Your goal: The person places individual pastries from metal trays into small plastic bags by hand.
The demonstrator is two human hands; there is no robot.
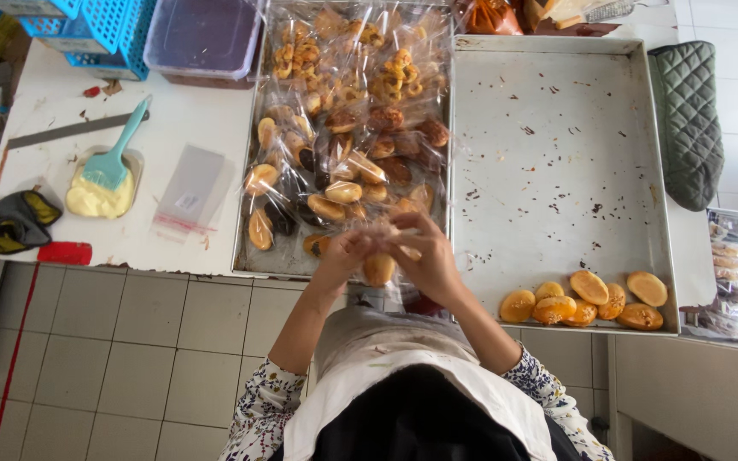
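At tray (249, 213) front edge: left hand (345, 253), right hand (424, 256) both grasping bagged bun (378, 268).

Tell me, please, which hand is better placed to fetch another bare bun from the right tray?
Probably the right. The right hand sits nearer the bare buns in the near corner of the right tray; the left hand would have to cross the bagged bun both hold.

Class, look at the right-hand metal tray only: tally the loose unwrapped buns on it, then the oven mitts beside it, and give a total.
Loose buns on the right tray: 7
Oven mitts: 1
Total: 8
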